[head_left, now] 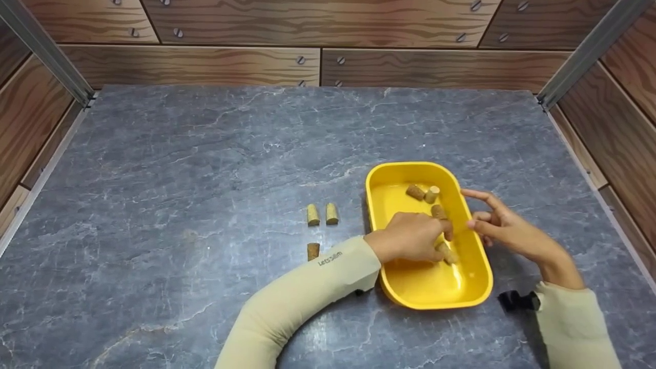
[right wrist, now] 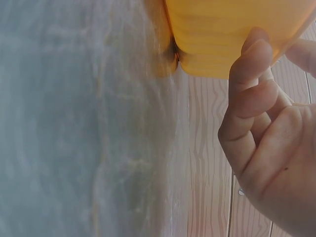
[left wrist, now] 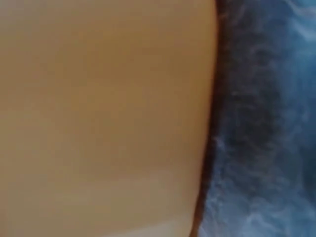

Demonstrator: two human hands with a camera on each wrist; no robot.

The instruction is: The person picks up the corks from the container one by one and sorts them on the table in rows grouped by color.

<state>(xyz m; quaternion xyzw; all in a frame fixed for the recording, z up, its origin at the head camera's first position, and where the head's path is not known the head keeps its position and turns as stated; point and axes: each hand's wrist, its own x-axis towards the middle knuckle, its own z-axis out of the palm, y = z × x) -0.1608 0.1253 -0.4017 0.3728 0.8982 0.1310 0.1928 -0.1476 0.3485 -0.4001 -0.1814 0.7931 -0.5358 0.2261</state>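
Observation:
A yellow tray stands on the table, with several corks inside. My left hand reaches down into it from the left. Its fingers are beside a brown cork and a lighter cork; whether they pinch one is hidden. My right hand is at the tray's right side, forefinger extended and thumb at the rim. In the right wrist view, the other fingers bend loosely beside the tray's outer wall. The left wrist view shows mostly blurred skin or sleeve.
Two pale corks stand side by side on the grey marbled table, left of the tray. Nearer me is a brown cork, partly covered by the left sleeve. Wood-patterned walls enclose the back and sides.

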